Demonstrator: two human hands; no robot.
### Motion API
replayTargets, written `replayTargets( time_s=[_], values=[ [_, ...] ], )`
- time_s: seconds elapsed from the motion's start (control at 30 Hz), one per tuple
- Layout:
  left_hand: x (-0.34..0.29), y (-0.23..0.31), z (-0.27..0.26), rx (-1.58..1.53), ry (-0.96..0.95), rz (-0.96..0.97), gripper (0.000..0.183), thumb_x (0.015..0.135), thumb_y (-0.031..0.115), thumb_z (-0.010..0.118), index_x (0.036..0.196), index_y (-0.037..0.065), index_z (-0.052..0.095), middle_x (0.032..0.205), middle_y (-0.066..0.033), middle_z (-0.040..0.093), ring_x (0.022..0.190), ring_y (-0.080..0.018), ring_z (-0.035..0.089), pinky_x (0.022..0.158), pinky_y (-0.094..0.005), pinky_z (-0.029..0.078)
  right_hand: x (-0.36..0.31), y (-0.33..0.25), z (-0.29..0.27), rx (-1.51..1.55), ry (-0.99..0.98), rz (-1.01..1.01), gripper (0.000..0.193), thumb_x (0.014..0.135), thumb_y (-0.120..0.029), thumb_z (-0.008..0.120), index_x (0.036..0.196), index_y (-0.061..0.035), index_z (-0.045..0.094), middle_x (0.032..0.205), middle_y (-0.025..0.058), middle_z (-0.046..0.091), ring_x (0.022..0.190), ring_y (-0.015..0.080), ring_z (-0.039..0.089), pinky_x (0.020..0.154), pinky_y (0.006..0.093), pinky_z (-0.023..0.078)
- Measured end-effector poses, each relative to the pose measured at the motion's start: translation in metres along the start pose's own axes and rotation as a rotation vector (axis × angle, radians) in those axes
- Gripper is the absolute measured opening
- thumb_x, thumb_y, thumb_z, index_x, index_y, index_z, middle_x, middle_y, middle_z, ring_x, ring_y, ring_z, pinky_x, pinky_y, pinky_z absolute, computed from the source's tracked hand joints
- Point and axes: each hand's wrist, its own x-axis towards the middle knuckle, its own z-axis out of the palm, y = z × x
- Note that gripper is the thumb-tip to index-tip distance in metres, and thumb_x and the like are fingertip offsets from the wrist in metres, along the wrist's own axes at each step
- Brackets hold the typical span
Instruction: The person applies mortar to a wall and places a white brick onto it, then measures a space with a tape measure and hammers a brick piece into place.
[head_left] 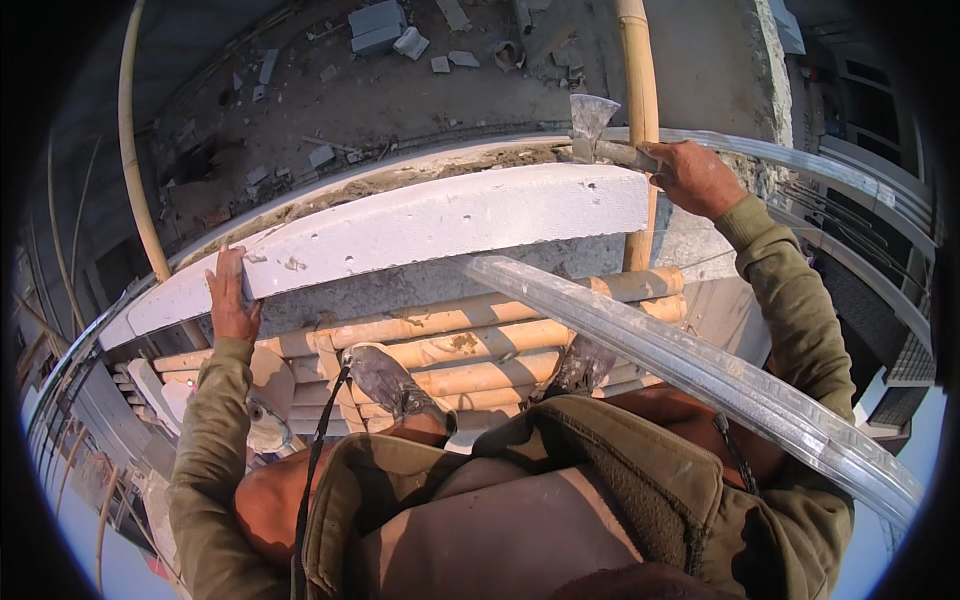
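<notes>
A long row of white aerated-concrete blocks, with small pits in the surface, curves across the view in front of me. My left hand rests against the row's left part, fingers stretched over it and thumb apart. At the row's right end, my right hand is closed round the handle of a mason's hatchet. The hatchet's flared blade points up and away, just beyond the blocks' far edge. Rough mortar runs along that far edge. Its contact with the hatchet is unclear.
A shiny metal channel slants from the blocks to the lower right. My shoes stand on bamboo poles. Upright bamboo poles rise at left and right. Far below, broken block pieces lie on a grey floor.
</notes>
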Motion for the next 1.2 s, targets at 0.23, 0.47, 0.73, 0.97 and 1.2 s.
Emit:
replayTargets(
  time_s=[0.23, 0.47, 0.73, 0.97, 1.2],
  values=[
    [-0.004, -0.001, -0.001, 0.036, -0.003, -0.006, 0.108, 0.067, -0.008, 0.084, 0.158, 0.02, 0.034, 0.162, -0.0087, 0.038, 0.153, -0.0323, 0.03, 0.125, -0.0579, 0.019, -0.022, -0.015, 0.002, -0.085, 0.182, 0.008, 0.038, 0.088, -0.018, 0.072, 0.123, -0.0038, 0.063, 0.102, 0.0215, 0.071, 0.094, 0.0408, 0.068, 0.081, 0.0504, 0.054],
    [-0.007, -0.012, 0.009, 0.047, 0.048, 0.037, 0.105, 0.071, -0.003, 0.082, 0.16, 0.024, 0.033, 0.163, -0.0083, 0.036, 0.151, -0.0321, 0.033, 0.124, -0.0572, 0.023, -0.082, -0.031, 0.004, 0.092, 0.477, -0.026, 0.035, 0.095, -0.019, 0.068, 0.121, -0.0018, 0.053, 0.096, 0.025, 0.07, 0.084, 0.0459, 0.069, 0.069, 0.0529, 0.054],
    [-0.005, -0.011, 0.008, 0.077, 0.065, 0.065, 0.1, 0.072, -0.003, 0.081, 0.158, 0.021, 0.037, 0.159, -0.0079, 0.041, 0.149, -0.0304, 0.037, 0.123, -0.0574, 0.025, -0.129, -0.065, 0.032, 0.358, 0.512, -0.14, 0.032, 0.094, -0.01, 0.072, 0.124, -0.0026, 0.061, 0.098, 0.0224, 0.071, 0.081, 0.0388, 0.072, 0.068, 0.042, 0.056],
    [-0.006, -0.015, 0.01, 0.076, 0.042, 0.053, 0.099, 0.073, -0.001, 0.083, 0.157, 0.021, 0.036, 0.159, -0.0068, 0.041, 0.149, -0.0305, 0.036, 0.123, -0.0582, 0.025, -0.128, -0.054, 0.053, 0.315, 0.478, -0.126, 0.031, 0.094, -0.013, 0.073, 0.123, -0.0068, 0.063, 0.098, 0.0191, 0.071, 0.081, 0.0358, 0.072, 0.067, 0.0412, 0.055],
    [-0.004, -0.011, 0.01, 0.088, 0.021, 0.021, 0.102, 0.073, 0.002, 0.084, 0.158, 0.025, 0.034, 0.16, -0.0053, 0.038, 0.15, -0.0294, 0.035, 0.123, -0.0582, 0.026, -0.12, -0.053, 0.06, 0.223, 0.445, -0.015, 0.031, 0.096, -0.021, 0.072, 0.124, -0.0109, 0.063, 0.101, 0.0193, 0.072, 0.085, 0.0342, 0.074, 0.067, 0.0429, 0.057]
  ],
)
